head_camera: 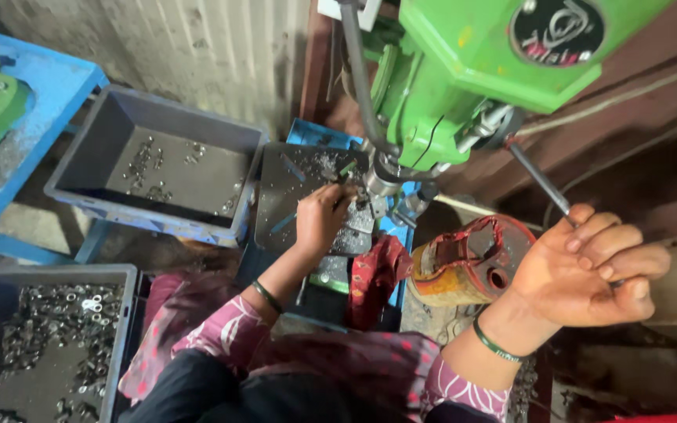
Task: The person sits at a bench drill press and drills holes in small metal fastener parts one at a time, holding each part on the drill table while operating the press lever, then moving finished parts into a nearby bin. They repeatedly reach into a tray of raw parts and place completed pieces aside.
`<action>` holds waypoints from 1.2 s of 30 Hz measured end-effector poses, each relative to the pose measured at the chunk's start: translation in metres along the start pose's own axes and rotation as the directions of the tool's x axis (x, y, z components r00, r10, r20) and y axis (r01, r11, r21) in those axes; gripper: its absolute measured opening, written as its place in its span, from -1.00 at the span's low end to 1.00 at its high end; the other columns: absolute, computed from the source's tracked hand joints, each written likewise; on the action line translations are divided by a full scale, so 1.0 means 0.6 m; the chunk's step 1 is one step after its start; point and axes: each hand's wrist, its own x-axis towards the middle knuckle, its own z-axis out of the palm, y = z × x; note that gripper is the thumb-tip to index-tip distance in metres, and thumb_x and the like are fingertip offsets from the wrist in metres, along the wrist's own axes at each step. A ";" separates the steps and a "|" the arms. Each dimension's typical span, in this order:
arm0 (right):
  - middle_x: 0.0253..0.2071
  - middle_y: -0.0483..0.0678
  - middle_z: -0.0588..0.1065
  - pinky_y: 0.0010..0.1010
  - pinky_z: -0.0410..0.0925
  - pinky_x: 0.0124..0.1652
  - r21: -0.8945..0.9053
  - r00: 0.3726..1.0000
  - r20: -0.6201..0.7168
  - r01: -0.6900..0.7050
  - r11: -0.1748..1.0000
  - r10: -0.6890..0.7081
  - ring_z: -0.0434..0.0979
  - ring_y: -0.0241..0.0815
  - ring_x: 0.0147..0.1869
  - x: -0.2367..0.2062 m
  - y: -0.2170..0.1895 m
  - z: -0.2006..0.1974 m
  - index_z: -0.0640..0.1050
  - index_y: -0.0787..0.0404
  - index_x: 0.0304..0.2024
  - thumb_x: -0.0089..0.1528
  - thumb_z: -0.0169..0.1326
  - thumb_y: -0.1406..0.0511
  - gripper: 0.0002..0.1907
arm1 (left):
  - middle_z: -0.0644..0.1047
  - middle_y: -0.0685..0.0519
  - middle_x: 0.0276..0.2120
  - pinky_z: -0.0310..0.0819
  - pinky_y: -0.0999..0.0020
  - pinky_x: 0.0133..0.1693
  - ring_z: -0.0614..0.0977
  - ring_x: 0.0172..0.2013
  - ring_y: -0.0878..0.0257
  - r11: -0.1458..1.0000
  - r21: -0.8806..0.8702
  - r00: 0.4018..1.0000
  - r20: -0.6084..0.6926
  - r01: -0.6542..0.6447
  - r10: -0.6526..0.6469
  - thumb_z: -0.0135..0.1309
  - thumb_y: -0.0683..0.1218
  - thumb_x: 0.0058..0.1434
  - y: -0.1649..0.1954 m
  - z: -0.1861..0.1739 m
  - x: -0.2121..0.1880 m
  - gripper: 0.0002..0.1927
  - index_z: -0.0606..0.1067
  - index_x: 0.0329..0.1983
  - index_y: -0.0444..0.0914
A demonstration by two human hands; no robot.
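The left hand covered whatever sat under the spindle, its fingertips lost among the metal swarf. The right hand wrapped the end of the feed lever, so the knob stayed hidden. The green drill press ran off the top edge. Small parts in the lower grey bin were perhaps washers, too tiny to tell.

Metal workshop: green drill press, parts bins.

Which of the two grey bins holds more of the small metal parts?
The lower grey bin at the bottom left: loose metal rings cover most of its floor. The upper grey bin beside the drill press holds only a thin scatter.
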 end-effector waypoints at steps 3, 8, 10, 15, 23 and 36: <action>-0.52 -0.06 0.25 -0.32 0.34 -0.05 -0.008 1.000 -0.027 -0.005 1.000 0.004 0.28 -0.18 -0.39 -0.007 0.000 0.002 0.23 0.14 -0.34 0.37 -0.09 0.14 -0.71 | 0.64 -0.02 -0.30 0.55 0.17 -0.25 0.68 -0.29 -0.01 1.000 -0.005 1.000 0.010 -0.023 0.023 0.23 -0.12 0.21 -0.001 -0.003 0.001 -0.89 0.63 -0.21 -0.19; -0.52 -0.07 0.24 -0.33 0.32 -0.07 -0.016 0.999 -0.052 -0.011 1.000 0.010 0.26 -0.18 -0.39 -0.008 -0.004 0.003 0.22 0.15 -0.37 0.37 -0.10 0.16 -0.70 | 0.65 0.00 -0.29 0.55 0.16 -0.23 0.68 -0.28 -0.01 0.998 -0.005 0.998 0.026 -0.063 0.063 0.24 -0.11 0.20 0.000 -0.006 0.001 -0.88 0.64 -0.21 -0.18; -0.52 -0.08 0.23 -0.35 0.31 -0.10 -0.040 1.000 -0.030 -0.009 0.999 0.008 0.26 -0.20 -0.39 -0.004 -0.005 0.003 0.22 0.14 -0.37 0.38 -0.10 0.14 -0.69 | 0.65 -0.01 -0.29 0.56 0.16 -0.22 0.68 -0.27 -0.01 0.999 -0.005 0.998 0.025 -0.049 0.049 0.23 -0.13 0.20 0.001 -0.007 0.002 -0.89 0.65 -0.20 -0.18; -0.50 -0.12 0.18 -0.41 0.27 -0.20 -0.066 0.999 0.042 0.015 0.998 -0.012 0.22 -0.25 -0.43 0.039 0.000 -0.016 0.20 0.11 -0.31 0.36 -0.11 0.07 -0.68 | 0.67 0.00 -0.26 0.57 0.19 -0.21 0.70 -0.25 0.00 0.998 -0.060 0.998 0.054 -0.021 0.024 0.25 -0.12 0.19 0.000 -0.003 0.005 -0.88 0.65 -0.21 -0.17; -0.48 -0.16 0.07 -0.50 0.00 -0.31 -0.014 0.978 0.022 -0.207 0.978 0.208 0.01 -0.32 -0.42 0.233 0.045 -0.159 0.14 0.09 -0.45 0.50 -0.16 0.27 -0.61 | 0.65 -0.05 -0.29 0.56 0.13 -0.23 0.68 -0.28 -0.04 0.971 0.208 0.984 -0.157 0.116 -0.084 0.18 -0.12 0.20 -0.064 -0.067 0.029 -0.87 0.67 -0.20 -0.13; -0.45 -0.13 0.07 -0.53 -0.05 -0.32 0.035 0.974 0.018 -0.228 0.973 0.228 -0.02 -0.32 -0.42 0.239 0.058 -0.234 0.21 0.17 -0.39 0.52 -0.21 0.32 -0.66 | 0.52 -0.01 0.17 0.11 -0.12 0.28 0.44 0.24 -0.04 0.899 0.331 0.947 0.237 -0.287 0.215 0.05 -0.12 0.27 -0.152 0.036 0.046 -0.65 0.53 0.14 -0.11</action>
